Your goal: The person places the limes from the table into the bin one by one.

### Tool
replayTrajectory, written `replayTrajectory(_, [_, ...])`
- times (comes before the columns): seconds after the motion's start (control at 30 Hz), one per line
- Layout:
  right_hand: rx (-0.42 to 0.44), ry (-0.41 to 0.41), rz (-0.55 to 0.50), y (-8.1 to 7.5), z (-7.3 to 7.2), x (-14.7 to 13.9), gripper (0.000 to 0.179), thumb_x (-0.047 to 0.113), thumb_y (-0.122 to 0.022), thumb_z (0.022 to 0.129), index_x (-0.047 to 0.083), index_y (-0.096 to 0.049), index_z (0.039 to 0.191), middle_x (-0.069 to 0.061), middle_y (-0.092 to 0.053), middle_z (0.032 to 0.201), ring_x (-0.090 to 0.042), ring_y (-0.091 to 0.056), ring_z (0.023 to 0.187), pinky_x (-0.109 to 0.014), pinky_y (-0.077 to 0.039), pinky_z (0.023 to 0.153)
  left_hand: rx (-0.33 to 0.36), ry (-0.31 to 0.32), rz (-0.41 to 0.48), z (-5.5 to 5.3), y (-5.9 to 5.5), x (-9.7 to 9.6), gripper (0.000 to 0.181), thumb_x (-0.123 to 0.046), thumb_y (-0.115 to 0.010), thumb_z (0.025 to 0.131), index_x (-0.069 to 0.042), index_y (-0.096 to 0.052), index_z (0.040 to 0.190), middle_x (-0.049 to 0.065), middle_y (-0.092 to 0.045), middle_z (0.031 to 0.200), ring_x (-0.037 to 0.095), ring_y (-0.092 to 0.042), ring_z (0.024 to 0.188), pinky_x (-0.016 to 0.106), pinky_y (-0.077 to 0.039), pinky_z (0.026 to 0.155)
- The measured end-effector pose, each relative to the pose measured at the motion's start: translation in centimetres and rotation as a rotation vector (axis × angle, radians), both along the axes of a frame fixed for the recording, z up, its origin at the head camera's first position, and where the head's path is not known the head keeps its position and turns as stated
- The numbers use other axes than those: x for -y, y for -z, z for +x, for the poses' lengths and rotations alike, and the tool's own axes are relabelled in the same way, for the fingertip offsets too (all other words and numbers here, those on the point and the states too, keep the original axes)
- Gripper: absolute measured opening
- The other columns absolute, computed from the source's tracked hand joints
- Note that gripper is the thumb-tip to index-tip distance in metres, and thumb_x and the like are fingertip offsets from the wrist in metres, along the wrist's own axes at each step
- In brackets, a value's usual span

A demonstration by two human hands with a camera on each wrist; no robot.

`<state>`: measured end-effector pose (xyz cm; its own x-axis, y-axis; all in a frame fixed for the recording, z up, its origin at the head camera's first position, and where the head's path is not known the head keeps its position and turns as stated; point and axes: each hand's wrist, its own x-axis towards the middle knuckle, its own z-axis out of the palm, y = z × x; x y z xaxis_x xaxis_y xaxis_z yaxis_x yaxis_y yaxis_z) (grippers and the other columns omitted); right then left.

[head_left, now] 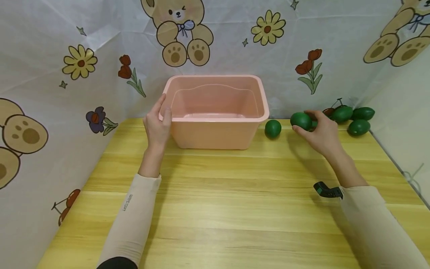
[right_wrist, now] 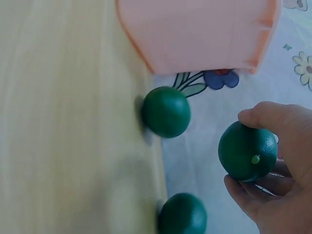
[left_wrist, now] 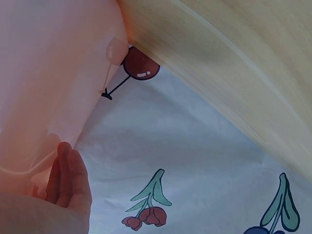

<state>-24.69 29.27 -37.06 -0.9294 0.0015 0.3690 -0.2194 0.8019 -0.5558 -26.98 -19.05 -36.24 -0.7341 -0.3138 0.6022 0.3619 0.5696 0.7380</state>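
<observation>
A pink plastic bin (head_left: 215,135) stands at the back of the wooden table. My left hand (head_left: 157,126) grips its left end, thumb at the rim and fingers along the wall; in the left wrist view the fingers (left_wrist: 78,178) lie close together against the pink plastic. To the right of the bin, my right hand (head_left: 323,131) holds a green lime (right_wrist: 247,153) between thumb and fingers, raised above the table. One loose lime (head_left: 273,129) sits beside the bin's right end. Another lime (right_wrist: 183,215) is partly hidden behind the right hand in the head view.
Several more limes (head_left: 358,127) lie grouped in the table's back right corner. A white cloth (head_left: 228,56) printed with bears and flowers hangs behind the table (head_left: 215,209) and along its left side. A black band (head_left: 327,190) sits at the right wrist.
</observation>
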Motion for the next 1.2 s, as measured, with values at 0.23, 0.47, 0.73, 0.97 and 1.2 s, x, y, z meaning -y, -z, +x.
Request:
replayTrajectory(0.23, [-0.039,0.035,-0.03,-2.8,-0.7,2.0,0.068,0.036,-0.075,0.095,0.005,-0.051,0.15,-0.027,-0.062,0.141,-0.045,-0.059,0.117,-0.054,-0.043,0.092,0.008,-0.001,0.0,-0.1,-0.1,-0.1,0.049,-0.028,-0.054,0.097,-0.013,-0.069,0.141,0.023,-0.077,0.113,0.009,-0.024,0.045,0.024,-0.021,0.046])
replayTrajectory(0.47, [-0.083,-0.01,-0.093,-4.9,-1.8,4.7,0.065,0.032,-0.076,0.095,0.004,-0.052,0.148,-0.022,-0.062,0.142,-0.039,-0.058,0.13,-0.059,-0.052,0.103,0.008,-0.006,-0.001,-0.1,-0.3,-0.1,0.049,-0.027,-0.054,0.097,-0.013,-0.069,0.142,0.02,-0.077,0.115,0.008,-0.024,0.044,0.024,-0.021,0.045])
replayTrajectory(0.73, [-0.136,0.009,-0.12,-6.2,-2.6,7.0,0.064,0.034,-0.077,0.094,0.008,-0.055,0.147,-0.015,-0.065,0.14,-0.031,-0.061,0.128,-0.052,-0.055,0.101,0.016,0.003,-0.002,-0.1,-0.3,-0.2,0.049,-0.026,-0.053,0.099,-0.011,-0.067,0.143,0.01,-0.069,0.14,0.008,-0.025,0.045,0.023,-0.022,0.046])
replayTrajectory(0.97, [-0.076,-0.005,-0.094,-8.4,-4.4,9.6,0.068,0.038,-0.073,0.096,0.009,-0.048,0.152,-0.015,-0.062,0.146,-0.031,-0.06,0.126,-0.049,-0.053,0.1,-0.008,-0.009,-0.004,0.0,-0.2,0.0,0.05,-0.027,-0.052,0.097,-0.01,-0.069,0.141,0.019,-0.075,0.124,0.007,-0.024,0.045,0.022,-0.021,0.046])
replayTrajectory(1.2, [-0.058,-0.039,-0.143,-8.3,-5.8,11.9,0.064,0.034,-0.073,0.097,0.008,-0.049,0.15,-0.015,-0.061,0.145,-0.03,-0.058,0.125,-0.046,-0.051,0.101,-0.03,0.0,-0.007,-0.1,0.0,-0.3,0.048,-0.024,-0.053,0.097,-0.009,-0.069,0.14,0.016,-0.074,0.13,0.005,-0.023,0.045,0.022,-0.021,0.046])
